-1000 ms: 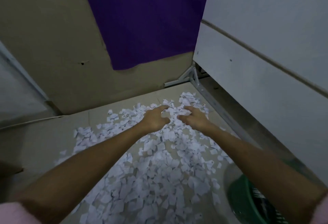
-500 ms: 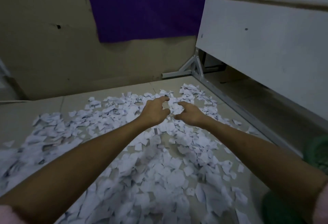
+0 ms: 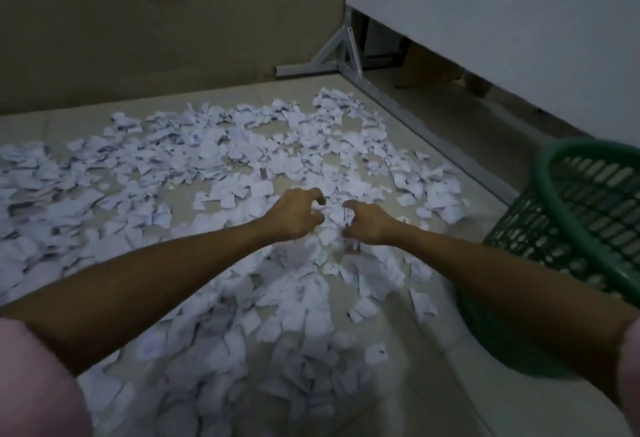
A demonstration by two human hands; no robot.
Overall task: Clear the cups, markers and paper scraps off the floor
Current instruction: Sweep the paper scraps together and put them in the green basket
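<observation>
Head view: the left hand (image 3: pixel 294 214) and the right hand (image 3: pixel 369 225) were recorded low over the floor (image 3: pixel 433 384), facing one another with fingers curled inward, and a bunch of paper scraps (image 3: pixel 330 228) was gathered and held between them. The step in hand was judged to be the scooping of scraps into a handful; clearing was judged to be at an early stage, since white scraps were spread widely to the left of the left hand, beyond both hands toward the wall (image 3: pixel 156 27), and nearer the body beneath the forearms. No cups or markers could be made out. A green slatted basket (image 3: pixel 585 214) was noted to the right of the right hand, apart from it, with its mouth open and its contents not discernible. The next move was judged to call for a firm squeeze on the loose pile, a lift, and a carry rightward over the basket rim. A metal frame rail (image 3: pixel 433 131) was noted beyond and right of the right hand, with a white panel (image 3: pixel 502 20) above it; open room was judged to lie on the left and on the bare floor near the basket.
</observation>
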